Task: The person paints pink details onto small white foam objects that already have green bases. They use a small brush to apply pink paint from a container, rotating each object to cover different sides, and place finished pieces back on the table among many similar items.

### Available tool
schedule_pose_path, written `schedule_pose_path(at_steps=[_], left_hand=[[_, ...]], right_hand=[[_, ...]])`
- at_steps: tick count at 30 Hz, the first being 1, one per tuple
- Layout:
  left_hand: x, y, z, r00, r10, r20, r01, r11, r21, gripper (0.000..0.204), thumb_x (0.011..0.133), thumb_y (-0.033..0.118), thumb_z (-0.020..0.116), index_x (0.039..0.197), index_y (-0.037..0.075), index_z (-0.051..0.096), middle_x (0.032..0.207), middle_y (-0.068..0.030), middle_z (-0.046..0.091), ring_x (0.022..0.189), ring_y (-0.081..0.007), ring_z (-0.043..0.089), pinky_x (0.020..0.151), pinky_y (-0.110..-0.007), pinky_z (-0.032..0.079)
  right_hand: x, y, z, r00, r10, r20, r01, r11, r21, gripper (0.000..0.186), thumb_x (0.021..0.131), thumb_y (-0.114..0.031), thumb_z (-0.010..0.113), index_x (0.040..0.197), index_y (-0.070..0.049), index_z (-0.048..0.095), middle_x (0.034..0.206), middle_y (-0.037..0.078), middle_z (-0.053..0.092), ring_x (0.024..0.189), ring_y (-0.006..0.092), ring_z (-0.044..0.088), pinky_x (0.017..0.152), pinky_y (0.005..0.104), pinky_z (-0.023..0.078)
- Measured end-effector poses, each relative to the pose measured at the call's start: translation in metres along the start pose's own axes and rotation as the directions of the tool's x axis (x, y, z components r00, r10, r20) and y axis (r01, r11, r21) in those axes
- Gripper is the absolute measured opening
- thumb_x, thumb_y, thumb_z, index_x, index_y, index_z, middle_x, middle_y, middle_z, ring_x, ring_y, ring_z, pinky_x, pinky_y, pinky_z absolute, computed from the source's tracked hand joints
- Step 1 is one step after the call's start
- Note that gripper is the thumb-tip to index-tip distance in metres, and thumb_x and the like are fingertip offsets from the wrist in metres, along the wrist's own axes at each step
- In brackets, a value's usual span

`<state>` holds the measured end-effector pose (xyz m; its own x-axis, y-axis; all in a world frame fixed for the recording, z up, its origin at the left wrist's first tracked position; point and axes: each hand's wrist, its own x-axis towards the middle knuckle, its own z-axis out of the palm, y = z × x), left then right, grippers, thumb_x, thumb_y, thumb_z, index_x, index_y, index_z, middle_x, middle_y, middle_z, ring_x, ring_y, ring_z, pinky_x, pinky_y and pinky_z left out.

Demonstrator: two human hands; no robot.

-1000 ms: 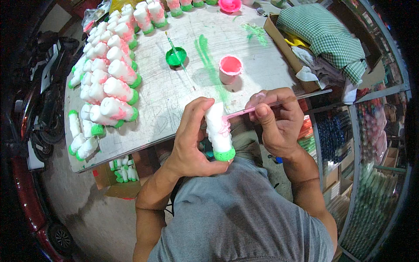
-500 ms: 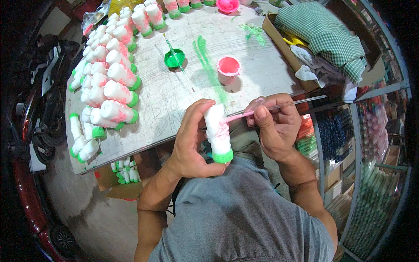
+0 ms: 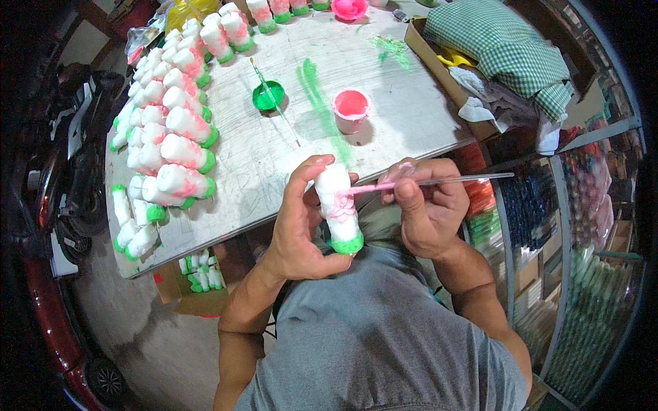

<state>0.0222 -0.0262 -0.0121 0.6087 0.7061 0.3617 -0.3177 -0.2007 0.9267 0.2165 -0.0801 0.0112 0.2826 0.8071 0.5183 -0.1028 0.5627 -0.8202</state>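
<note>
a white figurine [image 3: 339, 209] with a green base and a pink flower in relief is grasped in the left hand [image 3: 301, 222], the fingers wrapped round its back and the thumb laid along its upper side; it is held upright, slightly tilted, above the lap and just off the near edge of the surface [image 3: 274, 171]. a thin brush [image 3: 439, 181] with a clear handle and pink-stained tip is pinched in the right hand [image 3: 425, 212], thumb and forefinger clenched on it, and the tip is set against the pink flower on the figurine's front. the two hands are close together, nearly touching across the figurine.

on the surface, a small cup of pink paint [image 3: 351, 109] is stood just beyond the hands, beside a long green smear. a green lid of paint [image 3: 268, 96] is placed further left, with a second thin brush [image 3: 274, 103] laid across it. a crowd of similar figurines [image 3: 171, 137], white with pink and green, is laid in rows along the left edge and the far edge. a cardboard box [image 3: 439, 68] covered by a green checked cloth [image 3: 507, 48] is seen at the right corner. a grey shirt [image 3: 384, 342] is worn by the person.
</note>
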Motion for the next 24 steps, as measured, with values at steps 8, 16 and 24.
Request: schedule_pose_path(at_steps=[8, 16, 24], left_hand=[[0.001, -0.004, -0.004, 0.997, 0.067, 0.031, -0.071, 0.985, 0.16, 0.112, 0.059, -0.003, 0.082, 0.154, 0.009, 0.025, 0.155, -0.0204, 0.03, 0.144, -0.0331, 0.039, 0.114, -0.042, 0.039], [0.002, 0.007, -0.006, 0.997, 0.077, 0.015, -0.076, 0.902, 0.426, 0.106, 0.057, 0.007, 0.083, 0.15, 0.001, 0.035, 0.149, -0.0251, 0.038, 0.138, -0.0377, 0.044, 0.111, -0.042, 0.041], [0.001, 0.02, -0.002, 0.991, 0.133, 0.021, -0.12, 0.8, 0.587, 0.108, 0.054, 0.013, 0.085, 0.149, -0.004, 0.035, 0.143, -0.0286, 0.042, 0.13, -0.0429, 0.048, 0.108, -0.046, 0.043]], right_hand=[[-0.003, 0.001, -0.005, 0.998, -0.051, 0.04, 0.053, 0.998, -0.028, 0.017, 0.1, -0.006, 0.065, 0.108, 0.001, 0.052, 0.09, 0.014, 0.067, 0.08, 0.0172, 0.065, 0.073, 0.0304, 0.056], [-0.009, 0.005, -0.008, 0.999, -0.014, -0.04, 0.014, 1.0, 0.009, 0.018, 0.1, -0.006, 0.066, 0.11, 0.0, 0.053, 0.097, 0.016, 0.068, 0.078, 0.0137, 0.064, 0.071, 0.0271, 0.055], [-0.014, -0.002, -0.01, 0.999, -0.033, -0.027, 0.031, 0.999, -0.043, 0.018, 0.1, -0.006, 0.065, 0.109, 0.0, 0.052, 0.096, 0.017, 0.067, 0.081, 0.0183, 0.066, 0.071, 0.0294, 0.057]])
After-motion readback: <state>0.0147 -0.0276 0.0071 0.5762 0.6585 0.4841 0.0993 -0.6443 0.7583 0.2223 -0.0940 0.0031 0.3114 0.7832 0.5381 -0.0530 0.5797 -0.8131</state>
